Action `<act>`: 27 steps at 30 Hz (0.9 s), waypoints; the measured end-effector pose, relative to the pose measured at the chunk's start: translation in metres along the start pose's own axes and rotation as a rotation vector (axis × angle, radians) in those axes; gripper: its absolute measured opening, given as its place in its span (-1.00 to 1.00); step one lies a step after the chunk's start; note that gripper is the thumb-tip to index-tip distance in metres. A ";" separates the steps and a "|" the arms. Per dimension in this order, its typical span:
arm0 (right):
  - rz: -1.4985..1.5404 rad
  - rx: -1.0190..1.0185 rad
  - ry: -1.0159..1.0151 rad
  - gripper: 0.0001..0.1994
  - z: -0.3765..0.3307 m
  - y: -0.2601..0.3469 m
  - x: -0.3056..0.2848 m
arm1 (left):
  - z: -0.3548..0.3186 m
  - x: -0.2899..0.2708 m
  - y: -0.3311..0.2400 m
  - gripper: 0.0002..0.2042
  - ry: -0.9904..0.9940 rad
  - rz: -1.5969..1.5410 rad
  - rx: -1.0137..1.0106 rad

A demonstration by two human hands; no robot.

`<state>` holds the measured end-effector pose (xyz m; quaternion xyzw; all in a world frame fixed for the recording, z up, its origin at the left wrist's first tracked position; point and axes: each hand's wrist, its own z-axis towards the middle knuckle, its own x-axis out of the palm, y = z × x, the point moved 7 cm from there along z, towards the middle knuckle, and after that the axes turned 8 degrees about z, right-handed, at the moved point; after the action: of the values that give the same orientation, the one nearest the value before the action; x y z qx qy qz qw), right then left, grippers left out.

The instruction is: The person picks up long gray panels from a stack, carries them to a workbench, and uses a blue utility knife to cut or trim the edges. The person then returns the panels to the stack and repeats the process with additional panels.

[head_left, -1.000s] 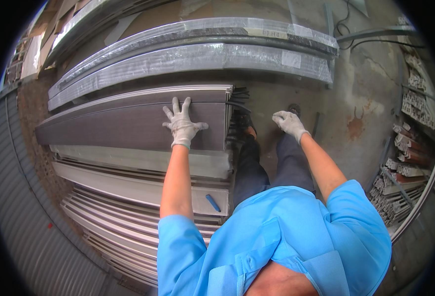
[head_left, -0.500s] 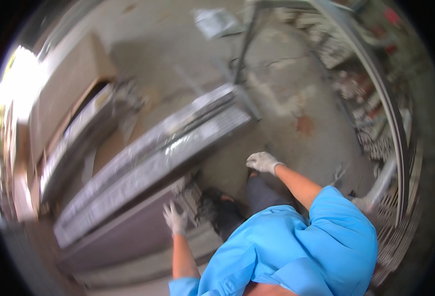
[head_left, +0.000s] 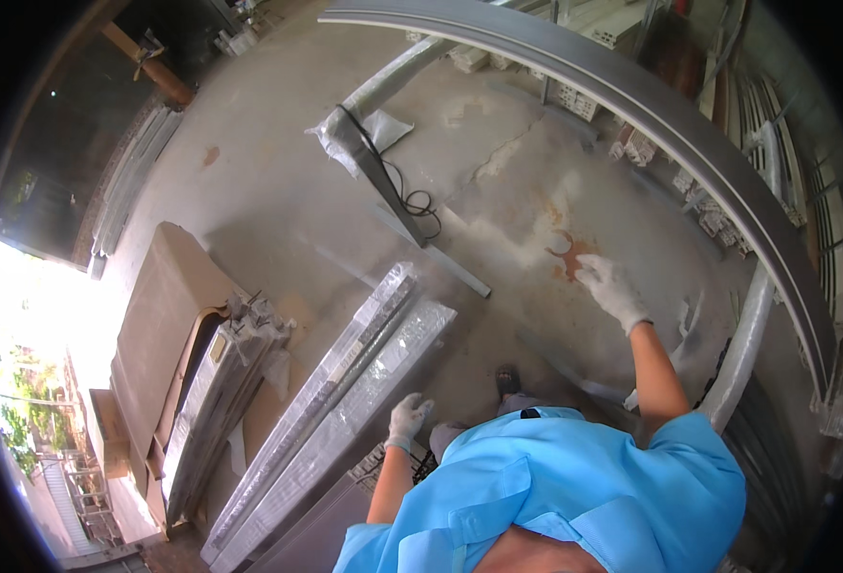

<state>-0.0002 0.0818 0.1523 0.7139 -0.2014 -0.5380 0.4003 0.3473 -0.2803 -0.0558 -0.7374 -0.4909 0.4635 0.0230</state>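
Note:
My left hand (head_left: 409, 420), in a white glove, hangs beside the near end of long plastic-wrapped profiles (head_left: 364, 382). Its fingers are loosely bent with the thumb apart, and it holds nothing that I can see. Farther out on the right, my right hand (head_left: 614, 291), also gloved, is over the concrete floor close to a rust-brown stain (head_left: 566, 250). Its fingers are stretched out and nothing shows in them. A long grey curved-looking profile (head_left: 670, 115) runs beyond the right hand, apart from it, over a plastic-wrapped support bar (head_left: 744, 334).
Left of the wrapped profiles, a large brown cardboard sheet (head_left: 178, 306) leans over more wrapped bundles (head_left: 216, 411). A stand leg (head_left: 383, 186) with a black cable (head_left: 423, 205) rests on the floor ahead. Racks of stacked profiles (head_left: 717, 224) line the right side.
My view has swung to the right. My right hand has moved out to the right, away from my body. My left hand's fingers, spread before, are now more bent.

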 end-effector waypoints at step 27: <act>-0.388 -0.028 -0.548 -0.50 0.195 -0.051 -0.334 | 0.254 -0.102 -0.528 -0.50 0.337 -0.641 0.513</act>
<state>-0.3019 0.2832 0.2951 0.5622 -0.1545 -0.7789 0.2310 -0.2120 -0.1900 0.1248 -0.5835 -0.5534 0.4131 0.4274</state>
